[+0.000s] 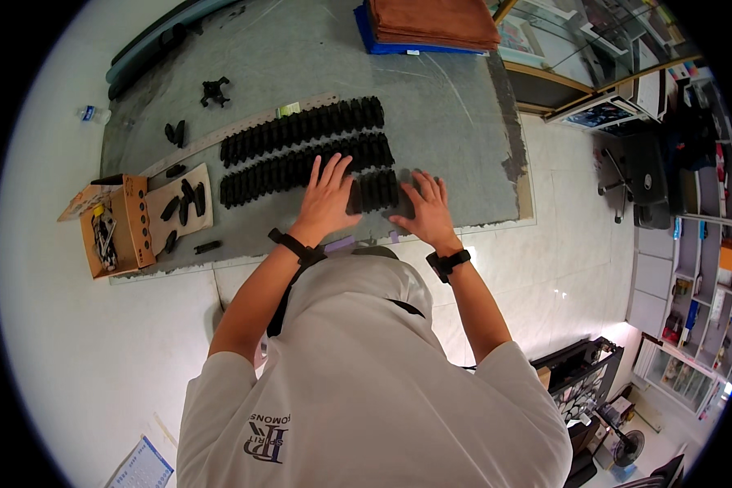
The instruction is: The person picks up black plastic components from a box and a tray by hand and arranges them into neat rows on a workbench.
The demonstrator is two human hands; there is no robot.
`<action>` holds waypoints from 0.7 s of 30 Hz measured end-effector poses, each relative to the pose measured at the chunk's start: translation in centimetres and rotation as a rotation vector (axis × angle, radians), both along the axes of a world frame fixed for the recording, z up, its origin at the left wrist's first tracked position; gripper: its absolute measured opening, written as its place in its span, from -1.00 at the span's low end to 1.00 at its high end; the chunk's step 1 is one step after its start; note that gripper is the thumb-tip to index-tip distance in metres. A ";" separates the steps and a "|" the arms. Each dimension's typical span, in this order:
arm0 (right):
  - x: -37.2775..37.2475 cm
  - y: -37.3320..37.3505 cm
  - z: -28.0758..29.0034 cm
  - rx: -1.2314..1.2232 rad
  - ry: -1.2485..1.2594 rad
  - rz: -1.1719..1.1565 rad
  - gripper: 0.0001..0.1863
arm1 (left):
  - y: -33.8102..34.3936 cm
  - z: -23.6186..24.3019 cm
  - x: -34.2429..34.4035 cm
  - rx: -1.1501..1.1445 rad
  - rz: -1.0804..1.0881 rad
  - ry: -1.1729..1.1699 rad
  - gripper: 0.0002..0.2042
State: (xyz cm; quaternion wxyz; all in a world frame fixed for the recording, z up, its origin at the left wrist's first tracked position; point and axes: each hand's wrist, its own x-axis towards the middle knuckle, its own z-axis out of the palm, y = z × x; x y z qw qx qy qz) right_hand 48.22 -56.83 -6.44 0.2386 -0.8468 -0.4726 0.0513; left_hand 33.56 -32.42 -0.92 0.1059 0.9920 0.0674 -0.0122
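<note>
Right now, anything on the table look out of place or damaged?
Two things. The table's right edge looks worn, ragged and patchy. Several loose black pieces lie scattered at mixed angles near the cardboard box, unlike the neat rows. No spill visible.

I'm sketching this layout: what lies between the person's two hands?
In the head view, a short row of black pieces lies between the left hand and the right hand.

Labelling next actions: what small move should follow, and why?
Probably ease the left hand and right hand inward to square up the short row of black pieces: both hands are open and flank it, and it lies just this side of the nearer long row.
</note>
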 end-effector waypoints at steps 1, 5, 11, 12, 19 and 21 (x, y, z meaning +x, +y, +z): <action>-0.1 0.1 0.0 0.000 0.001 0.001 -0.11 | 0.0 0.0 0.0 0.000 0.006 0.005 -0.21; -0.1 0.0 -0.3 0.004 -0.012 0.008 -0.14 | -0.1 0.0 0.2 0.013 0.011 0.016 -0.22; -0.2 0.1 -0.5 0.011 -0.016 0.009 -0.16 | -0.2 -0.3 0.1 0.033 0.019 0.010 -0.23; -0.2 0.0 -0.6 0.017 -0.021 0.009 -0.17 | -0.2 -0.3 0.0 0.032 0.018 0.012 -0.23; -0.3 0.2 -0.2 0.013 0.012 -0.004 -0.18 | -0.1 -0.8 -0.3 0.046 0.013 0.004 -0.21; -0.3 0.2 -0.1 0.005 0.000 0.002 -0.18 | -0.1 -0.8 -0.4 0.052 0.013 0.000 -0.20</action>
